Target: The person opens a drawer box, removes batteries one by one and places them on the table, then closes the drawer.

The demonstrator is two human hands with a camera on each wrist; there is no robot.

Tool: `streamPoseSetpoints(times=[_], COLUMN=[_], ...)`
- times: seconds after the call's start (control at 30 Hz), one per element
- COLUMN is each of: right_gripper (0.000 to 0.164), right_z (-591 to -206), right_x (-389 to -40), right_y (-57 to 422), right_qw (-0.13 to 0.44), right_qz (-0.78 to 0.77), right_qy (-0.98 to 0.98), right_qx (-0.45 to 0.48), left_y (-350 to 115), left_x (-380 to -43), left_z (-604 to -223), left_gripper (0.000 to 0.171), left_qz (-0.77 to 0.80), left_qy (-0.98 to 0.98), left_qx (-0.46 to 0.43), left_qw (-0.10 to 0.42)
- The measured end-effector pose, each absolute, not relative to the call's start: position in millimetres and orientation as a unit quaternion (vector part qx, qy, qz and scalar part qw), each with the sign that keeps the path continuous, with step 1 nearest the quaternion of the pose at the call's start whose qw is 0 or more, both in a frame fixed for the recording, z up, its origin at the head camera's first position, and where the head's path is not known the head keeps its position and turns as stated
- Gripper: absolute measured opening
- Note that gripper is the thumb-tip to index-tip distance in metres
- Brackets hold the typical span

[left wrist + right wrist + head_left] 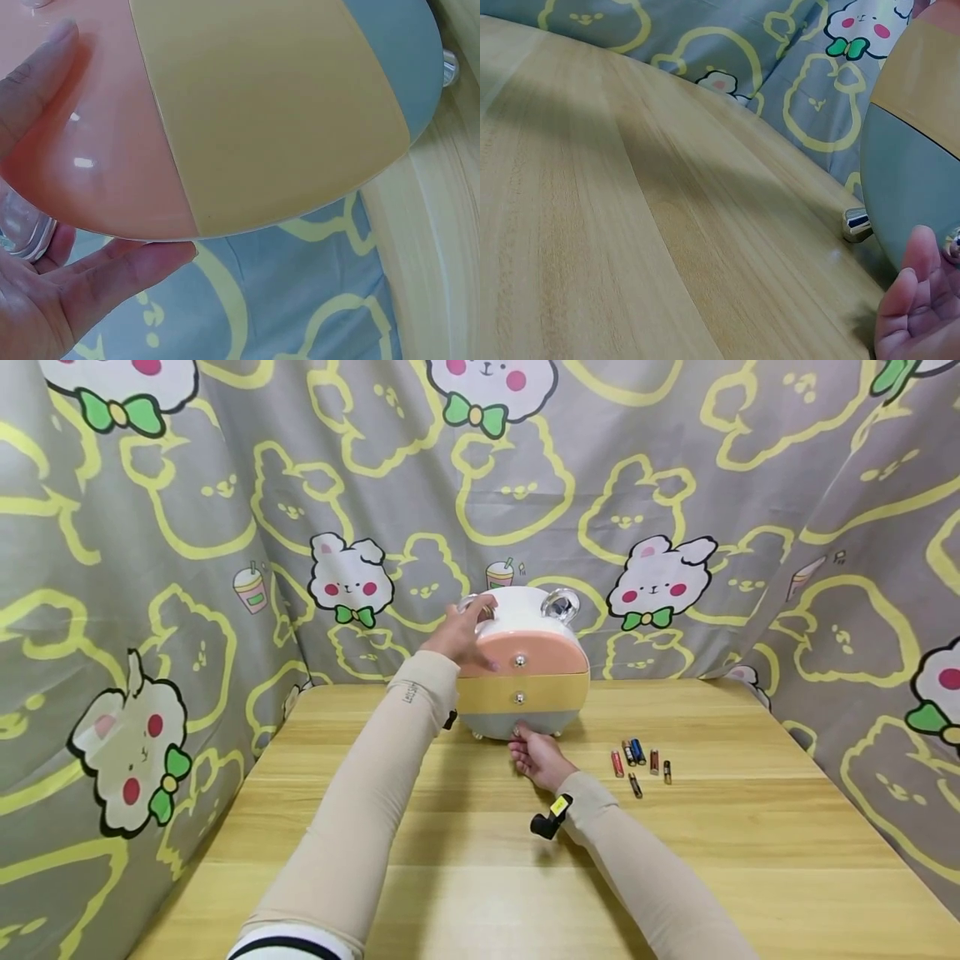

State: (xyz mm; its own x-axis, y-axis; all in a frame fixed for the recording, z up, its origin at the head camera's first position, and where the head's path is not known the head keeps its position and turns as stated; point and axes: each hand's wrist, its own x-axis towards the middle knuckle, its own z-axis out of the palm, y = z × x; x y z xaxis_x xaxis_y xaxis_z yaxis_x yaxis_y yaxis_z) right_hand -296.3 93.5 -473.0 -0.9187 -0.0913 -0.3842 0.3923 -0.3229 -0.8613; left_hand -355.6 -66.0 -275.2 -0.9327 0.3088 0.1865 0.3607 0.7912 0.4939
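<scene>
A small rounded drawer cabinet [555,693] stands upright on the table, with a white top, clear ear-like loops and stacked pink, yellow and grey drawer fronts, each with a silver knob. My left hand [461,631] grips its upper left side; in the left wrist view the thumb [37,82] lies on the pink front and the fingers [127,274] lie along the side. Down at the grey bottom drawer [907,180], my right hand [540,758] pinches the knob [954,244]. That drawer looks closed. The right thumb is partly out of the right wrist view.
Several loose batteries [636,752], red, blue and dark, lie on the wooden table [750,843] to the right of the cabinet. A patterned grey curtain [420,510] hangs behind the table and along both sides. Short silver feet [856,224] raise the cabinet slightly.
</scene>
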Motion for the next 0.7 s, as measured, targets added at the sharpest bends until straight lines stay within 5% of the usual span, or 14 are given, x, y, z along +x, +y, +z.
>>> streamPoseSetpoints(times=[0.4,0.7], right_gripper=[0.04,0.049], right_z=[-470.8,-460.4], right_x=[-294.7,-280.1], right_y=[105.5,137.5], right_qw=[0.154,0.166], right_qz=[-0.774,-0.724], right_qy=[0.605,0.668], right_qx=[0.107,0.039], left_y=[-66.8,-87.1], left_x=[-348.6,-313.3], left_z=[-288.2,-309.1], left_gripper=[0.12,0.116], left_qz=[-0.271,-0.282], left_qy=[-0.945,-0.937], left_qx=[-0.174,-0.198], left_qw=[0.054,0.063])
